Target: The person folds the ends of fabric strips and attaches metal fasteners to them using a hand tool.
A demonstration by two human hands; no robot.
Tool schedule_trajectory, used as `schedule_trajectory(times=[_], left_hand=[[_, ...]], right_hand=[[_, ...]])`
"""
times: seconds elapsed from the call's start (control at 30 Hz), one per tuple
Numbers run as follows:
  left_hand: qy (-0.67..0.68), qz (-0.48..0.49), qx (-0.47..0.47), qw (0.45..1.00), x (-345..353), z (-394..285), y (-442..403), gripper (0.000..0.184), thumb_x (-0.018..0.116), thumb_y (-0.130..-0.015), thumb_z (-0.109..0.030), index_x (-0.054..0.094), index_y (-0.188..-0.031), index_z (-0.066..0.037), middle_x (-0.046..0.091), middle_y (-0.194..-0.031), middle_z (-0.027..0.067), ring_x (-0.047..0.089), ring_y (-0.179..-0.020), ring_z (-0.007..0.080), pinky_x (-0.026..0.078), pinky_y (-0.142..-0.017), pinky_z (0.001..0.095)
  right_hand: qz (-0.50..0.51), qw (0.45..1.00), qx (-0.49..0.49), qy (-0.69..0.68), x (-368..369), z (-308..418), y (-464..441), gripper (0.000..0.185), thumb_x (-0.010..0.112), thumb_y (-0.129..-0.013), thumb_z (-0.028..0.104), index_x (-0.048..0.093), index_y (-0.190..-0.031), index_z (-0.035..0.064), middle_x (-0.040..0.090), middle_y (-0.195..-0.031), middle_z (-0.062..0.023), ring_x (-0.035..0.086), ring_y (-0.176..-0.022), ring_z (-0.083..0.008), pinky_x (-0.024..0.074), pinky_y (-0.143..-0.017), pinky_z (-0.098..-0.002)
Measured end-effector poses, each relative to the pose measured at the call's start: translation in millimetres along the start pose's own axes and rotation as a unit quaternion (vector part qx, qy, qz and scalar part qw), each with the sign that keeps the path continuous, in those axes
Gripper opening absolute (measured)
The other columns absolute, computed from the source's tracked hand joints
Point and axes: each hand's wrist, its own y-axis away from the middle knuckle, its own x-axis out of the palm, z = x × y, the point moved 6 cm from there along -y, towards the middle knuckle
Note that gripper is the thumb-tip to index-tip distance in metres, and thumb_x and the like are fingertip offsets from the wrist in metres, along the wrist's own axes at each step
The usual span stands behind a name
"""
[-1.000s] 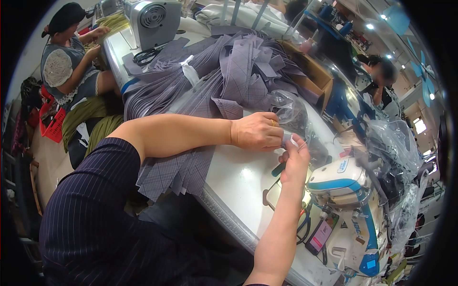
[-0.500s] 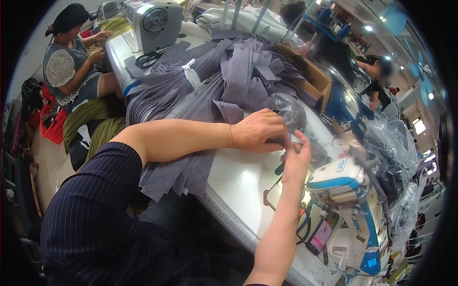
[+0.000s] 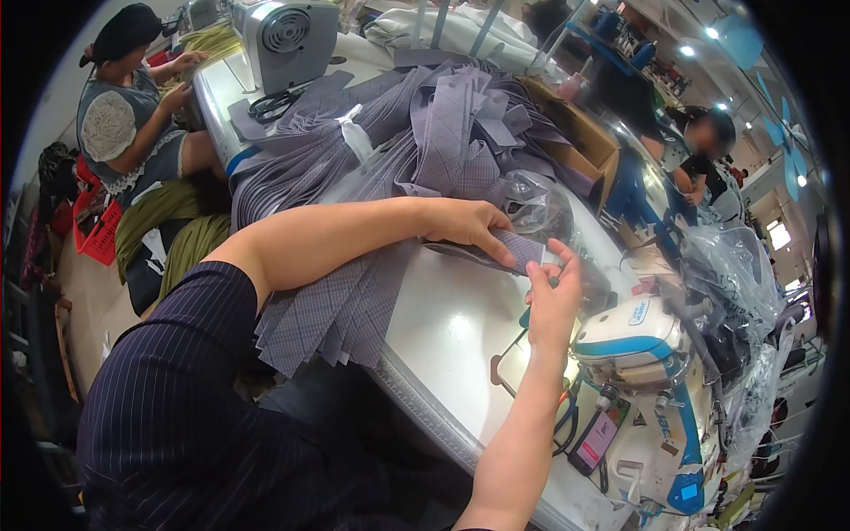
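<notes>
My left hand (image 3: 471, 232) pinches a grey checked fabric strip (image 3: 524, 250), with the thumb on top. The strip's end points toward my right hand (image 3: 556, 290), whose thumb tip is at its edge. The right index finger is extended. A small dark green tool (image 3: 554, 281) shows between the right fingers, and a dark green end sticks out below the palm; its kind is mostly hidden. Left of my hands lies a large pile of similar grey checked strips (image 3: 452, 168), one bundle tied with a white band (image 3: 356, 137). Some strips hang over the table's front edge.
A white and blue sewing machine (image 3: 624, 341) stands right of my forearm, by a phone (image 3: 598, 438) and dark-handled scissors (image 3: 567, 416). A grey machine (image 3: 288, 44), an open carton (image 3: 580, 133) and clear plastic (image 3: 536, 202) lie beyond. Co-workers sit at left and far right.
My left hand has drawn back slightly and turned, bringing the strip's flat checked face into view. The right hand has shifted slightly. The far-right co-worker has raised their head.
</notes>
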Motion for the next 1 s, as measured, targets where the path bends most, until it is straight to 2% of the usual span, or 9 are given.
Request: schedule_trajectory(times=[0.23, 0.3, 0.4, 0.5, 0.57, 0.6, 0.73, 0.9, 1.0], left_hand=[[0.000, 0.034, -0.086, 0.996, 10.2, 1.0, 9.0, 0.047, 0.083, -0.075, -0.026, 0.066, -0.110, 0.000, 0.069, -0.092, 0.0090, 0.066, -0.077, 0.0190, 0.053, -0.068, 0.0328], [-0.041, 0.007, -0.078, 0.996, 8.6, -3.1, 12.1, 0.035, 0.079, -0.078, -0.024, 0.069, -0.101, 0.001, 0.070, -0.084, 0.0055, 0.065, -0.068, 0.0135, 0.052, -0.061, 0.0288], [-0.109, -0.008, -0.086, 0.990, 6.7, -4.7, 13.1, 0.035, 0.078, -0.078, -0.025, 0.069, -0.100, 0.001, 0.070, -0.083, 0.0059, 0.065, -0.067, 0.0133, 0.052, -0.060, 0.0286], [-0.086, -0.004, -0.086, 0.993, 6.5, -0.8, 9.8, 0.041, 0.080, -0.074, -0.027, 0.070, -0.105, -0.001, 0.069, -0.086, 0.0068, 0.064, -0.073, 0.0167, 0.051, -0.064, 0.0303], [-0.085, -0.005, -0.081, 0.993, 5.8, -3.3, 10.8, 0.041, 0.080, -0.074, -0.027, 0.070, -0.105, -0.001, 0.069, -0.086, 0.0068, 0.064, -0.073, 0.0166, 0.051, -0.064, 0.0300], [-0.080, -0.006, -0.078, 0.994, 6.4, -3.6, 11.6, 0.041, 0.080, -0.074, -0.027, 0.070, -0.105, -0.001, 0.069, -0.086, 0.0068, 0.064, -0.073, 0.0164, 0.051, -0.064, 0.0297], [-0.078, 0.006, -0.073, 0.994, 7.8, -2.3, 11.9, 0.040, 0.080, -0.075, -0.026, 0.070, -0.105, -0.002, 0.069, -0.087, 0.0070, 0.064, -0.073, 0.0158, 0.051, -0.064, 0.0294], [-0.045, 0.031, -0.029, 0.998, 12.0, -9.5, 11.6, 0.032, 0.074, -0.083, -0.028, 0.072, -0.104, -0.005, 0.071, -0.088, 0.0029, 0.064, -0.074, 0.0136, 0.051, -0.064, 0.0283], [-0.040, 0.046, -0.054, 0.997, 12.5, -6.9, 12.6, 0.029, 0.071, -0.086, -0.029, 0.073, -0.101, -0.005, 0.071, -0.086, 0.0015, 0.064, -0.072, 0.0127, 0.051, -0.062, 0.0279]], right_hand=[[0.023, 1.000, 0.011, 0.001, 6.6, -8.8, -0.7, 0.044, 0.065, -0.087, 0.002, 0.050, -0.128, 0.0046, 0.057, -0.083, -0.0030, 0.045, -0.053, -0.0052, 0.0370, -0.049, -0.0185], [0.029, 0.999, 0.022, -0.007, 8.9, -12.8, -1.1, 0.044, 0.065, -0.087, 0.002, 0.050, -0.128, 0.0046, 0.058, -0.083, -0.0032, 0.045, -0.053, -0.0050, 0.0370, -0.049, -0.0185], [0.038, 0.998, 0.037, -0.036, 8.1, -19.9, -2.2, 0.046, 0.067, -0.086, 0.004, 0.049, -0.128, 0.0031, 0.058, -0.083, -0.0035, 0.044, -0.052, -0.0043, 0.0371, -0.049, -0.0190], [0.042, 0.993, 0.053, -0.099, 4.3, -23.8, -4.4, 0.043, 0.068, -0.087, 0.008, 0.049, -0.125, 0.0009, 0.057, -0.079, -0.0023, 0.043, -0.051, -0.0038, 0.0367, -0.046, -0.0186], [0.083, 0.987, 0.089, -0.105, 6.3, -30.0, -4.9, 0.046, 0.070, -0.086, 0.011, 0.048, -0.125, -0.0009, 0.064, -0.084, -0.0067, 0.042, -0.050, -0.0037, 0.0363, -0.046, -0.0180], [0.078, 0.988, 0.089, -0.104, 5.6, -33.2, -5.1, 0.039, 0.070, -0.086, 0.012, 0.053, -0.118, -0.0020, 0.068, -0.089, -0.0094, 0.042, -0.050, -0.0038, 0.0364, -0.046, -0.0189], [0.109, 0.984, 0.102, -0.096, 8.3, -40.3, -6.4, 0.030, 0.070, -0.087, 0.014, 0.056, -0.109, 0.0002, 0.068, -0.087, -0.0096, 0.041, -0.050, -0.0036, 0.0372, -0.049, -0.0199], [0.113, 0.988, 0.086, -0.066, 6.3, -38.0, -6.6, 0.020, 0.067, -0.089, 0.012, 0.057, -0.102, 0.0008, 0.068, -0.086, -0.0096, 0.041, -0.050, -0.0035, 0.0371, -0.049, -0.0201], [0.113, 0.988, 0.087, -0.053, 7.1, -38.3, -6.9, 0.019, 0.067, -0.089, 0.012, 0.057, -0.101, 0.0010, 0.068, -0.085, -0.0097, 0.042, -0.050, -0.0036, 0.0371, -0.049, -0.0198]])
